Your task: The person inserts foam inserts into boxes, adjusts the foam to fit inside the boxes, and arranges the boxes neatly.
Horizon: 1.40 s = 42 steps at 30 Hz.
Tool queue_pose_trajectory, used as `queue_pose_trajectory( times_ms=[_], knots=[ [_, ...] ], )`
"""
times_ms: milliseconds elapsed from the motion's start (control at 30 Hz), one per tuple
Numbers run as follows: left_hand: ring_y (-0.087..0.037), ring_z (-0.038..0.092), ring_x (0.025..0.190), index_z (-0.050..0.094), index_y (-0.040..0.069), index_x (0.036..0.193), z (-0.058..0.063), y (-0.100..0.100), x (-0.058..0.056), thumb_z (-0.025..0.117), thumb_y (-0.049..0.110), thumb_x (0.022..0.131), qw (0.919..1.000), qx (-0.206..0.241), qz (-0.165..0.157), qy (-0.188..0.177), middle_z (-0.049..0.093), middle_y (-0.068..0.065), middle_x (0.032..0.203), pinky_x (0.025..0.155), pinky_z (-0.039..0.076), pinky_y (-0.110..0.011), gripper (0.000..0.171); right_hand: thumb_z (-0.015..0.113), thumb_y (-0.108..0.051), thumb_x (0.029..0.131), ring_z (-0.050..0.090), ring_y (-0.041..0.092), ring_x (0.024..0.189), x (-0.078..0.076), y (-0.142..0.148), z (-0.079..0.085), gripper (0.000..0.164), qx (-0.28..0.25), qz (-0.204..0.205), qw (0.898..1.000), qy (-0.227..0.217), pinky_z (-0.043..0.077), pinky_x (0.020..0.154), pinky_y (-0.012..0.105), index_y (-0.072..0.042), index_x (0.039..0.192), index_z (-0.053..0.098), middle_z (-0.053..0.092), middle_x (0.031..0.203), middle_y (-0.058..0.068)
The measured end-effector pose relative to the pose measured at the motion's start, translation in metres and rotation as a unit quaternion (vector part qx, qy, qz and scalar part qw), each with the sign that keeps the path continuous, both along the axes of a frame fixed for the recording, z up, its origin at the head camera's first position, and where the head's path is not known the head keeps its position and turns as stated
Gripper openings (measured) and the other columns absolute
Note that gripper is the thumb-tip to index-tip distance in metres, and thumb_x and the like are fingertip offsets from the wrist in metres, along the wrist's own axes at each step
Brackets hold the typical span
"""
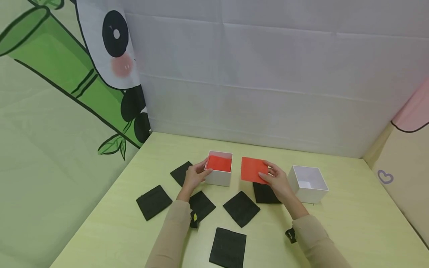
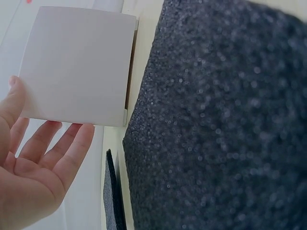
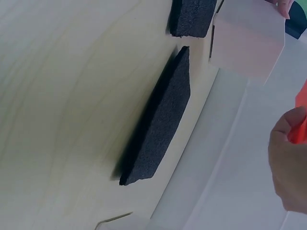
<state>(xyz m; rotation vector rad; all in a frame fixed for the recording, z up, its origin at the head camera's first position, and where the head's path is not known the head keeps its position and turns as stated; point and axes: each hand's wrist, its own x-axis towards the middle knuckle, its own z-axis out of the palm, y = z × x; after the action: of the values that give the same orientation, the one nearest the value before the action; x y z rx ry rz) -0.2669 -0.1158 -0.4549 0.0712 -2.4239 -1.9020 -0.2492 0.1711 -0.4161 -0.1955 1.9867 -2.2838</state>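
Note:
My left hand holds a small open-topped white box by its left side, thumb at the front rim and fingers along the side. Inside that box a red square piece shows near the top. In the left wrist view the fingertips meet the edge of the box's plain wall. Just right of the box, my right hand pinches another red square sheet at its right edge, raised above the table. Only part of this sheet shows in the right wrist view.
Several black foam squares lie about the pale table, among them one at the left, one in the middle and one in front. A second open white box stands at the right. A white cloth hangs behind.

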Motion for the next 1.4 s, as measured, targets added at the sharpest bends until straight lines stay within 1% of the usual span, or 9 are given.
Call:
queue_pose_trajectory(
  times_ms=[300, 400, 500, 700, 900, 1033, 1167, 1267, 1400],
  knots=[
    [-0.022, 0.056, 0.104, 0.05, 0.022, 0.129, -0.002, 0.002, -0.001, 0.067, 0.019, 0.081, 1.0, 0.003, 0.002, 0.001, 0.055, -0.01, 0.12, 0.068, 0.051, -0.035, 0.051, 0.056, 0.003, 0.085, 0.056, 0.004, 0.067, -0.012, -0.018, 0.006, 0.053, 0.02, -0.006, 1.0, 0.015, 0.043, 0.054, 0.016, 0.002, 0.134, 0.035, 0.058, 0.096, 0.0],
    [-0.022, 0.056, 0.104, 0.05, 0.022, 0.129, -0.002, 0.003, -0.001, 0.067, 0.019, 0.081, 1.0, 0.005, 0.0, -0.001, 0.055, -0.009, 0.12, 0.069, 0.051, -0.035, 0.051, 0.057, 0.002, 0.085, 0.052, 0.005, 0.062, -0.017, -0.023, 0.006, 0.052, 0.025, -0.012, 0.999, 0.016, 0.038, 0.051, 0.017, 0.001, 0.133, 0.038, 0.057, 0.093, 0.001],
    [-0.022, 0.056, 0.104, 0.051, 0.023, 0.128, -0.002, 0.003, -0.002, 0.068, 0.02, 0.08, 1.0, 0.005, -0.002, 0.0, 0.055, -0.009, 0.121, 0.069, 0.051, -0.035, 0.051, 0.058, 0.002, 0.084, 0.05, 0.006, 0.059, -0.021, -0.03, 0.006, 0.051, 0.024, -0.019, 0.999, 0.015, 0.038, 0.05, 0.018, 0.001, 0.132, 0.04, 0.058, 0.09, 0.001],
    [-0.02, 0.056, 0.103, 0.051, 0.023, 0.128, -0.002, 0.003, -0.001, 0.069, 0.027, 0.078, 1.0, 0.001, 0.0, 0.001, 0.055, -0.008, 0.12, 0.068, 0.051, -0.034, 0.053, 0.059, 0.002, 0.084, 0.052, 0.005, 0.058, -0.027, -0.052, 0.007, 0.05, 0.041, -0.024, 0.999, 0.02, 0.04, 0.05, 0.018, 0.001, 0.131, 0.042, 0.059, 0.091, 0.004],
    [-0.02, 0.057, 0.101, 0.05, 0.023, 0.129, -0.001, 0.003, -0.001, 0.069, 0.027, 0.078, 1.0, 0.001, -0.001, -0.001, 0.056, -0.008, 0.119, 0.067, 0.051, -0.032, 0.054, 0.059, 0.002, 0.083, 0.056, 0.005, 0.064, -0.035, -0.07, 0.007, 0.048, 0.078, -0.029, 0.996, 0.036, 0.044, 0.056, 0.018, 0.001, 0.129, 0.045, 0.06, 0.1, 0.018],
    [-0.021, 0.057, 0.101, 0.05, 0.022, 0.129, -0.001, 0.002, -0.001, 0.068, 0.027, 0.078, 1.0, 0.0, -0.003, 0.002, 0.056, -0.009, 0.118, 0.066, 0.051, -0.032, 0.054, 0.06, 0.002, 0.082, 0.058, 0.006, 0.068, -0.04, -0.079, 0.007, 0.048, 0.097, -0.039, 0.994, 0.038, 0.047, 0.061, 0.018, 0.0, 0.128, 0.047, 0.06, 0.103, 0.022],
    [-0.021, 0.057, 0.102, 0.05, 0.023, 0.129, -0.001, 0.0, -0.001, 0.068, 0.028, 0.078, 1.0, 0.003, -0.004, 0.001, 0.056, -0.009, 0.118, 0.066, 0.051, -0.032, 0.054, 0.061, 0.002, 0.082, 0.058, 0.006, 0.066, -0.044, -0.088, 0.005, 0.047, 0.111, -0.052, 0.992, 0.042, 0.046, 0.057, 0.018, 0.0, 0.127, 0.048, 0.061, 0.102, 0.022],
    [-0.02, 0.056, 0.103, 0.05, 0.024, 0.129, -0.002, -0.001, -0.001, 0.068, 0.028, 0.078, 1.0, 0.004, -0.003, -0.006, 0.056, -0.008, 0.119, 0.068, 0.051, -0.032, 0.054, 0.06, 0.0, 0.083, 0.054, 0.005, 0.059, -0.045, -0.094, 0.003, 0.045, 0.125, -0.062, 0.989, 0.041, 0.044, 0.052, 0.018, -0.001, 0.127, 0.049, 0.062, 0.096, 0.019],
    [-0.02, 0.056, 0.104, 0.051, 0.024, 0.128, -0.003, -0.001, 0.0, 0.069, 0.028, 0.078, 1.0, 0.002, -0.002, -0.009, 0.056, -0.008, 0.119, 0.069, 0.051, -0.034, 0.054, 0.057, -0.003, 0.086, 0.049, 0.008, 0.056, -0.045, -0.1, 0.002, 0.043, 0.143, -0.062, 0.987, 0.04, 0.042, 0.051, 0.018, -0.002, 0.129, 0.048, 0.059, 0.091, 0.016]
  ],
)
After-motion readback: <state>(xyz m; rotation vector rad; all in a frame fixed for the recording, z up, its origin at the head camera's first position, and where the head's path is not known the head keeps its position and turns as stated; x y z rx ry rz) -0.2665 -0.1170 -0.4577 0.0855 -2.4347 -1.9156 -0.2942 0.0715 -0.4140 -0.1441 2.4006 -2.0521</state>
